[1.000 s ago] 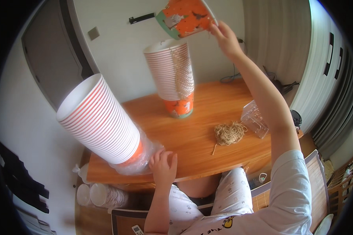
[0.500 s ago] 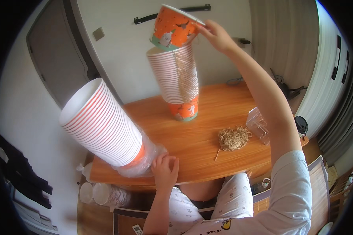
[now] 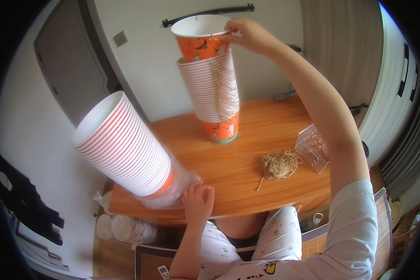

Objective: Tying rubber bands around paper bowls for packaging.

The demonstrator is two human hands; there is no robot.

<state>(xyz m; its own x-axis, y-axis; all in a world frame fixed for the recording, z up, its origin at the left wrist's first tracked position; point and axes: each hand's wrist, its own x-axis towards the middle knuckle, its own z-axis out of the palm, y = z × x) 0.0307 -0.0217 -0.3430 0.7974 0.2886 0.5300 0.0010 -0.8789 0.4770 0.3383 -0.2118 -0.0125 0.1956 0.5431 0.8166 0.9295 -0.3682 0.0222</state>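
My right hand (image 3: 247,35) pinches the rim of an orange paper bucket (image 3: 198,48) printed with small figures. Its lower part sits inside the top of a tall stack of nested paper buckets (image 3: 198,91), which stands upright at the table's back. Beige string loops (image 3: 225,88) hang down that stack's right side. By the front edge, my left hand (image 3: 198,198) rests with bent fingers against clear plastic wrap (image 3: 177,193). The wrap surrounds the base of a second bucket stack (image 3: 130,149), tilted to the left; whether my fingers grip the plastic is hard to see.
A tangled heap of beige string (image 3: 281,165) lies right of the middle of the wooden table (image 3: 247,196). Beside it stands a clear plastic box (image 3: 312,149) with small metallic pieces. More wrapped white containers (image 3: 130,231) lie below the table's left side.
My right hand has lowered the orange bucket from above the upright stack into its top, turning the bucket from tilted to nearly upright. My left hand stays by the plastic.
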